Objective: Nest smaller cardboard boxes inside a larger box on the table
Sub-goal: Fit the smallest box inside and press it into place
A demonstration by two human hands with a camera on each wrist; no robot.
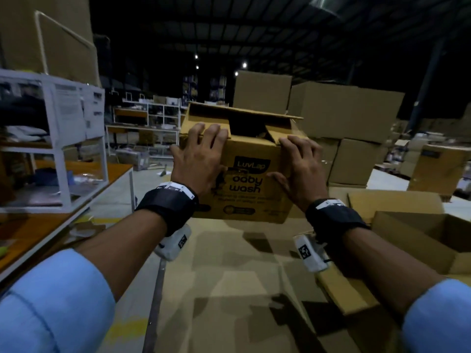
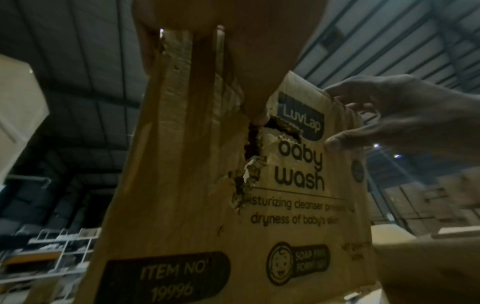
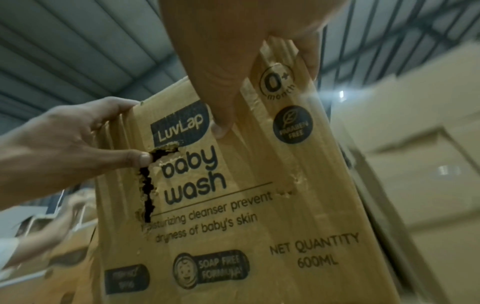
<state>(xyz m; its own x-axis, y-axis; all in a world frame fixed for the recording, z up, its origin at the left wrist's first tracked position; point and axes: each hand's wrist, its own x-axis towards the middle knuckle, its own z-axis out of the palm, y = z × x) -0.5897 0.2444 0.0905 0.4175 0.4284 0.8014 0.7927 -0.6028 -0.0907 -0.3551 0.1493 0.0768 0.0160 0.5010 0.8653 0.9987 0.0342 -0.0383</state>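
Blue sleeves [image 1: 51, 299] fill the head view at 7 and 5 o'clock, both forearms reaching toward the printed baby wash box [image 1: 257, 189] at the centre of the frame, which seems held clear of the cardboard-covered table [image 1: 229, 289]. At 9 o'clock of the box, the left hand [image 1: 196, 159] grips its upper corner, fingers hooked over the top edge and thumb pressed on the printed face beside a ragged tear [image 3: 148, 193]. At 3 o'clock, the right hand [image 1: 300, 166] clamps the other corner likewise, fingers curled over the rim, thumb on the front. Top flaps stand half open. Further right, at 4 o'clock, the larger open box [image 1: 407, 240] waits on the table.

Trouble would likely start at that tear (the left thumb sits right at its upper end): squeezing harder could split the panel further, and the corner might buckle out of the grip. Loose flaps could catch on the larger box's rim during lowering and tilt the load. Whether the held box fits inside cannot be judged from here.
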